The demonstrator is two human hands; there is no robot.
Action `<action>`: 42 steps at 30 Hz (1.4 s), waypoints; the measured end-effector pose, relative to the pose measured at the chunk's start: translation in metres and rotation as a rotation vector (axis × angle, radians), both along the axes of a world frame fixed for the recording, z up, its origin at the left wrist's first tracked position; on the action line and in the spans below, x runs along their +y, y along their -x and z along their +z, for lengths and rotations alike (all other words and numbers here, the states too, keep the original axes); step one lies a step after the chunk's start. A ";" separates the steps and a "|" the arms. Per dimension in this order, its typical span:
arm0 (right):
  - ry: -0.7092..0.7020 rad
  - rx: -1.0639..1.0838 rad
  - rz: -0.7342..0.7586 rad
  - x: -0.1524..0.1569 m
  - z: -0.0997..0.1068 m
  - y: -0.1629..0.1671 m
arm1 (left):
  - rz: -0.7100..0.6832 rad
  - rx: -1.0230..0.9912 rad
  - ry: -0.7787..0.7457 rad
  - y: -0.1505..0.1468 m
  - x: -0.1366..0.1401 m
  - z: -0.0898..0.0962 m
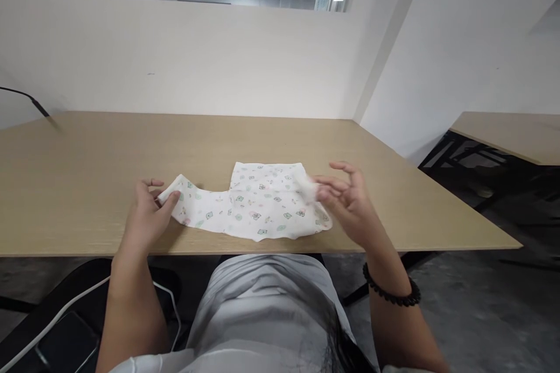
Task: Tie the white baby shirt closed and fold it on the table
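A white baby garment (262, 204) with small green, pink and grey prints lies on the table near its front edge. Its narrow left part stretches out like a sleeve or leg; which one I cannot tell. My left hand (149, 207) pinches the end of that narrow part between thumb and fingers, lifting it slightly off the surface. At the garment's right side, my right hand (347, 201) pinches a raised bit of the cloth, which is blurred by motion. A dark beaded bracelet (391, 294) circles the right wrist.
The light wooden table (175, 134) runs back to a white wall (196, 58) with a window above. A thin black cable (37, 106) is at the left. Another table (516, 134) stands at the right. Below the front edge, a white cord (65, 309) runs past a dark flat object (67, 341).
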State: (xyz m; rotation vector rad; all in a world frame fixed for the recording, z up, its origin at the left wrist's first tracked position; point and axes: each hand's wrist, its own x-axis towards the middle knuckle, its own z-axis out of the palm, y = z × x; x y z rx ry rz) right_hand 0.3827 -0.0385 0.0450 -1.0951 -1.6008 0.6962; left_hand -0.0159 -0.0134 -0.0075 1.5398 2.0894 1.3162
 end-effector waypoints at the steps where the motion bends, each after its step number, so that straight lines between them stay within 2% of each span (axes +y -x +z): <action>1: 0.012 0.034 0.144 -0.005 0.004 0.009 | -0.010 -0.089 -0.027 -0.002 0.000 -0.001; 2: 0.013 0.065 0.230 -0.009 0.007 0.014 | -0.030 -0.168 -0.038 -0.003 -0.001 -0.001; 3: 0.007 0.093 0.256 -0.011 0.009 0.016 | -0.026 -0.252 -0.077 -0.004 -0.001 -0.001; 7: -0.036 0.200 0.051 -0.012 0.004 0.001 | -0.025 -0.347 -0.176 -0.014 0.003 0.005; 10: -0.032 0.233 -0.040 -0.010 -0.008 -0.009 | -0.053 -0.357 -0.285 -0.045 0.008 0.014; 12: -0.017 0.229 -0.049 -0.010 -0.013 -0.008 | -0.138 -0.355 -0.340 -0.079 0.004 0.020; 13: -0.009 0.220 -0.047 -0.011 -0.015 -0.006 | -0.199 -0.344 -0.349 -0.097 0.000 0.023; 14: -0.002 0.210 -0.044 -0.012 -0.016 -0.003 | -0.324 -0.315 -0.320 -0.115 -0.007 0.026; 16: 0.015 0.181 -0.036 -0.013 -0.016 0.002 | -0.691 -0.179 -0.167 -0.143 -0.027 0.033; 18: 0.042 0.136 -0.031 -0.013 -0.017 0.006 | -1.007 0.049 0.003 -0.154 -0.048 0.039; 20: 0.066 0.050 -0.042 -0.010 -0.019 0.009 | -1.117 0.220 0.086 -0.149 -0.064 0.043; 22: 0.079 -0.098 -0.062 -0.007 -0.024 0.014 | -1.067 0.344 0.117 -0.132 -0.071 0.043; 24: 0.076 -0.277 -0.062 -0.004 -0.031 0.022 | -0.960 0.450 0.137 -0.113 -0.070 0.037; 27: 0.038 -0.503 -0.061 0.000 -0.045 0.042 | -0.835 0.569 0.172 -0.089 -0.062 0.020; 29: 0.017 -0.593 -0.094 0.002 -0.052 0.055 | -0.805 0.628 0.181 -0.080 -0.057 0.007; 33: 0.006 -0.549 -0.137 0.008 -0.055 0.062 | -0.834 0.713 0.164 -0.077 -0.057 -0.008; 37: 0.026 -0.533 -0.153 0.008 -0.047 0.053 | -0.875 0.745 0.161 -0.078 -0.061 -0.006; 40: 0.064 -0.611 -0.099 0.008 -0.045 0.045 | -0.886 0.760 0.131 -0.078 -0.060 -0.005; 42: 0.041 -0.624 -0.061 0.010 -0.045 0.035 | -0.889 0.763 0.107 -0.078 -0.058 -0.007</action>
